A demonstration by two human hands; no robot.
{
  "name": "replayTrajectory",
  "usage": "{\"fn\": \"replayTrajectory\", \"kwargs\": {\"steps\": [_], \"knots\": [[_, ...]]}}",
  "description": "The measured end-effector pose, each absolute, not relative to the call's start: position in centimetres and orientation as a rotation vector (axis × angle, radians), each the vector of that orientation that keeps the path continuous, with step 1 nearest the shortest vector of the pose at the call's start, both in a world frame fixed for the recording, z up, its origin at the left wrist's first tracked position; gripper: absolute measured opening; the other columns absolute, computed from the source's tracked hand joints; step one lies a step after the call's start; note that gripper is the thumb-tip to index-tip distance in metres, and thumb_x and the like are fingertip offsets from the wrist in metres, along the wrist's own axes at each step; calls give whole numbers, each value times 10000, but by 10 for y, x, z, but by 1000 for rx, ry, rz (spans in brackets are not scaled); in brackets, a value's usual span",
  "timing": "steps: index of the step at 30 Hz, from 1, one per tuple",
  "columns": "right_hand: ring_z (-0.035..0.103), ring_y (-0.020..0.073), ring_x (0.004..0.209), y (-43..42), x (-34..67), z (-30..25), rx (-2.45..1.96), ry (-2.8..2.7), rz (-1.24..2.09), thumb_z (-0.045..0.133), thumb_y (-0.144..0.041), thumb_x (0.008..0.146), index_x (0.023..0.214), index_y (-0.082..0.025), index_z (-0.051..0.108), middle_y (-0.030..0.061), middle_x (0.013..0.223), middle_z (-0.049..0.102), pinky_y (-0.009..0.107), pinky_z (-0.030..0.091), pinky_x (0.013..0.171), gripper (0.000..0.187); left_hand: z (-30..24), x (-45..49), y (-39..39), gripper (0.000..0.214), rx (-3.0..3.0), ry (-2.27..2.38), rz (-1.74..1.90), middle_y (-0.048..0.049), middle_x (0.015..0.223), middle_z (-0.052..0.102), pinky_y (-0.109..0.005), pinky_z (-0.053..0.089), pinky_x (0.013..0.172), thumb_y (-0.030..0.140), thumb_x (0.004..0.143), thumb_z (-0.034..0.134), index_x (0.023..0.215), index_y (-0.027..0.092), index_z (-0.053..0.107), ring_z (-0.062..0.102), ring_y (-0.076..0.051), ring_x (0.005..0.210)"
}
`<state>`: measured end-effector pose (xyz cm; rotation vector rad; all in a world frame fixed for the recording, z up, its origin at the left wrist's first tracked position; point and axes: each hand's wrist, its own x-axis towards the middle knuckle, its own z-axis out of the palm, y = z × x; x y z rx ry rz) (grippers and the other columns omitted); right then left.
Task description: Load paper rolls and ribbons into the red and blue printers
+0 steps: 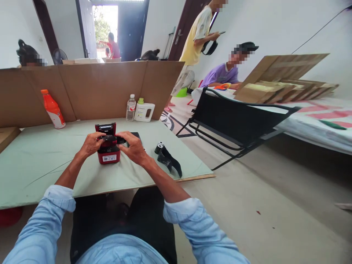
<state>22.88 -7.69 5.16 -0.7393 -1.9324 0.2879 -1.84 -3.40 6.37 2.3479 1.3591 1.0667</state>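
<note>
— Holding anything, those two hands?

— Both are on a small red device (109,156) that stands upright on the pale green table (33,165), straight ahead at twelve o'clock from the person. The left hand (92,144) grips its top from nine o'clock, fingers curled over. The right hand (134,146) closes on it from three o'clock, fingertips meeting a black part (111,139) that lies across the top.

— Is the lid open?

— A red flap with a dark slot stands up at the back. I cannot tell more than that.

— What lies around it?

— At three o'clock of the device, just beside the right wrist, there is a small black roll (158,147), with a black strap (170,163) touching it and trailing toward five o'clock. An orange bottle (53,109) leans at ten o'clock against a cardboard screen (93,88). A clear water bottle (131,107) and a white jug (144,111) stand side by side at one o'clock.

— Anyone else?

— A seated person in purple (221,75) and a standing person in yellow (196,36), both well apart at two o'clock, beyond a black folding chair (236,121).
</note>
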Motion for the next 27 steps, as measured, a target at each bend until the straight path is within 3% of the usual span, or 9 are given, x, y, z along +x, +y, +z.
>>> {"fn": "replayTrajectory", "kwargs": {"steps": [4, 9, 11, 18, 27], "knots": [[654, 270, 1202, -58, 225, 47, -783, -2033, 141, 704, -78, 846, 1341, -230, 640, 109, 1281, 690, 444, 551, 1068, 522, 54, -17, -28, 340, 2331, 1427, 945, -70, 1122, 823, -354, 609, 925, 162, 839, 629, 1120, 200, 817, 762, -229, 959], [683, 232, 1011, -46, 223, 38, -857, -2070, 71, 630, -66, 921, 1067, -225, 746, 81, 1048, 730, 356, 562, 921, 244, 49, -16, -24, 350, 2325, 1443, 822, -62, 1076, 828, -317, 592, 873, 166, 808, 627, 1089, 208, 830, 756, -223, 946], [692, 215, 956, -45, 223, 38, -888, -2058, 85, 610, -67, 943, 1003, -215, 763, 73, 998, 740, 329, 548, 884, 221, 51, -15, -22, 356, 2331, 1415, 767, -46, 1017, 831, -288, 580, 818, 165, 790, 616, 1067, 212, 835, 746, -206, 898], [729, 222, 982, -48, 216, 42, -970, -2106, 153, 629, -160, 999, 1095, -244, 808, 70, 1037, 789, 327, 526, 900, 220, 69, -11, -15, 308, 2372, 1388, 554, -30, 790, 792, -245, 489, 644, 197, 740, 595, 922, 175, 843, 680, -182, 743], [732, 218, 957, -47, 203, 47, -1041, -2224, 79, 610, -206, 1025, 1065, -235, 813, 71, 1028, 805, 312, 514, 844, 208, 77, -9, -9, 323, 2369, 1489, 307, -26, 702, 754, -266, 467, 637, 127, 666, 564, 832, 173, 837, 640, -184, 668]]}}
